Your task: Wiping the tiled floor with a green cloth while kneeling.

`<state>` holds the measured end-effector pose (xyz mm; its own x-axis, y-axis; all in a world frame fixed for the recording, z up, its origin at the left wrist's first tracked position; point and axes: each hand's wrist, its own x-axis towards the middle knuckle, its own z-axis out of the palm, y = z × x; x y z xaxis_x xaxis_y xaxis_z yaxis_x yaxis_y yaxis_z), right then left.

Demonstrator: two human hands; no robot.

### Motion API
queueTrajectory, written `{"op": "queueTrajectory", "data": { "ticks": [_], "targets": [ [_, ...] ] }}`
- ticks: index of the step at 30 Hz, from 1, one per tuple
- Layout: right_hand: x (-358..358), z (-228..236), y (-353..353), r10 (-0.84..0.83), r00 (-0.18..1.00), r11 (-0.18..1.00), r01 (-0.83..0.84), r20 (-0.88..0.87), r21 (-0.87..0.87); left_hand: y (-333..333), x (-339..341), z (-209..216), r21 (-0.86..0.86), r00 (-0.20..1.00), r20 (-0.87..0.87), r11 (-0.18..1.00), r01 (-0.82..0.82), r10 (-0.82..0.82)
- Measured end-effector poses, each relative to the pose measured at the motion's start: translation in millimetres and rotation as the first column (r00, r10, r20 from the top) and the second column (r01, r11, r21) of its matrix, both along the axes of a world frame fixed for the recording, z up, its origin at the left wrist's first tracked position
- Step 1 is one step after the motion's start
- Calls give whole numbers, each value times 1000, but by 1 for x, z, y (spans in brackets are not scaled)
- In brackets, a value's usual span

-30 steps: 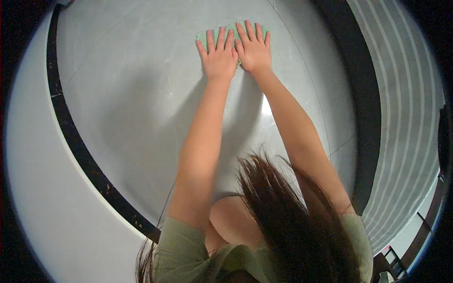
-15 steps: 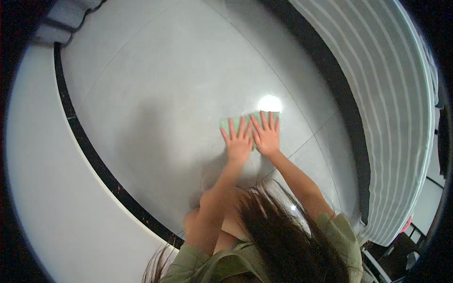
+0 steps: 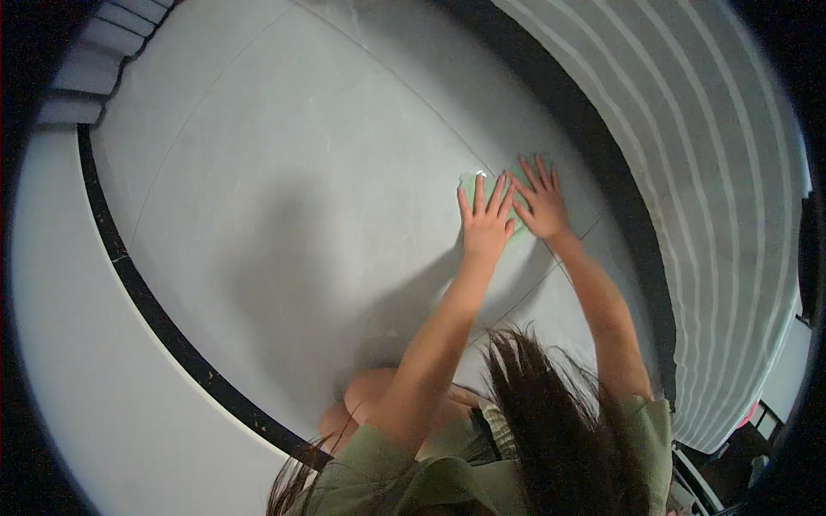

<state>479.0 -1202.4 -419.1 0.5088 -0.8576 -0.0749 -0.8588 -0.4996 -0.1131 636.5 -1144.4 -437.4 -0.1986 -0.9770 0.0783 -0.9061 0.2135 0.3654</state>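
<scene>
**Two flat hands on a green cloth, far right of the floor**

Two hands press one pale green cloth [image 3: 482, 182] flat against the grey tiled floor [image 3: 284, 215]. No packages, labels or signs show anywhere in the view, so there is nothing to report on that score.

Along the left edge of the floor runs a curved black border strip [image 3: 151, 310], with a paler band outside it. At the far left corner a few steps [image 3: 95, 43] rise out of view. The broad middle of the floor carries only the person's shadow and thin tile joints.

Toward the right edge of the floor lies the cloth, mostly hidden. The left hand [image 3: 486, 225] rests on it with fingers spread and palm down. Just beside it, thumbs nearly touching, the right hand [image 3: 542, 206] lies the same way, flat and open, gripping nothing. Both hands press rather than clasp. Past them a dark band and a white ribbed wall [image 3: 714, 189] close the right side.

As to progress, I judge the wiping to be under way. The floor looks evenly matte, so wiped and unwiped parts cannot be told apart.
</scene>
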Motion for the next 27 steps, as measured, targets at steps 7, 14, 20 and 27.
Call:
{"op": "queueTrajectory", "data": {
  "ticks": [7, 14, 20, 27],
  "targets": [
    [44, -17, -87, 114, 993, 993, -115, -20, -33, -72, 49, -4, -53, 996, 74, 998, -38, 42],
    [158, -23, -162, 259, 964, 962, -252, 54, -108, -130, 152, -14, -94, 978, 103, 981, -170, 179],
    [261, -27, -196, 355, 932, 911, -327, 72, -252, -162, 253, -19, -114, 945, 82, 944, -308, 318],
    [318, -28, -173, 225, 968, 930, -180, 109, -319, -154, 296, -21, -230, 906, 107, 896, -379, 410]
  ]
}}
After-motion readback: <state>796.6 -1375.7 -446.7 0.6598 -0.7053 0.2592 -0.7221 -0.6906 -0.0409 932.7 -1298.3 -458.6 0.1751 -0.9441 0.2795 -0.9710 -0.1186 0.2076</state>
